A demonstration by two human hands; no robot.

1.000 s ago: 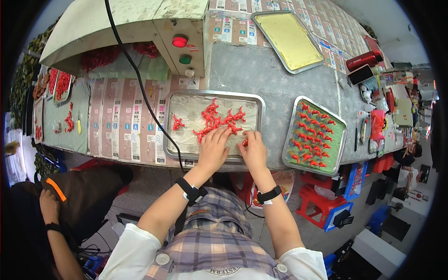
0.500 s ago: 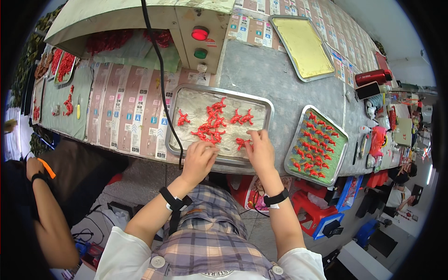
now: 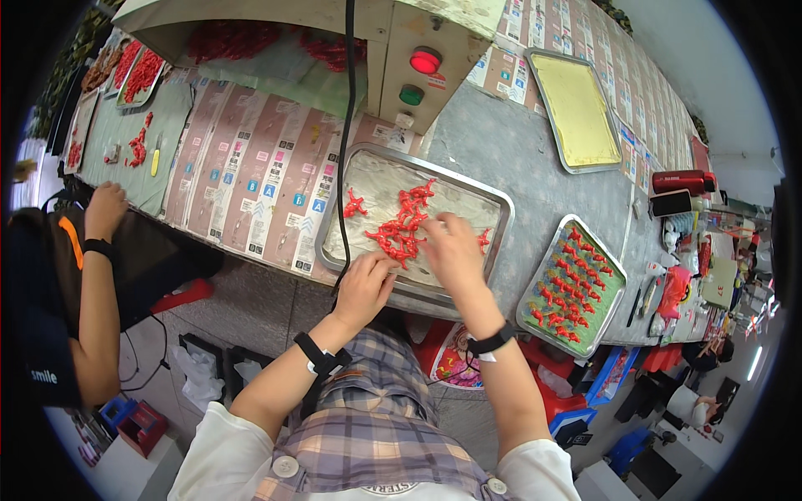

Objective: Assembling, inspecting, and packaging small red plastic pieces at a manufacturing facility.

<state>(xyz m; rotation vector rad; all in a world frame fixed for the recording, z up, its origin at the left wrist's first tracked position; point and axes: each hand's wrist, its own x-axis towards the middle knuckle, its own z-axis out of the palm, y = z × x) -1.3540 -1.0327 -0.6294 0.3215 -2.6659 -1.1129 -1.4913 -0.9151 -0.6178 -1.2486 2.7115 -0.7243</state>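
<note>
Sorting through a heap of small red plastic pieces (image 3: 399, 234), the person works over a shallow metal tray (image 3: 468, 185) that lies on the grey bench top (image 3: 535, 167). The left hand (image 3: 363, 288) rests at the near rim of the tray with the fingers curled down; I cannot tell if it grasps a piece or only touches the metal. The right hand (image 3: 449, 249) lies over the right side of the heap, fingers bent onto the pieces, and it hides what is under it, so a grip there cannot be confirmed.

Some risks seem real to me. The tray sits close to the bench edge and the left hand presses on its near rim, so a hard push may tip it or slide it off. The pieces are branched and tangled, so lifting one may drag others with it and throw them over the low rim. A black cable (image 3: 346, 125) hangs down beside the tray's left side; a wrist or its band may catch it. The second tray (image 3: 614, 311) with ordered red pieces stands just beside the right forearm, and a wide elbow move may disturb its rows
</note>
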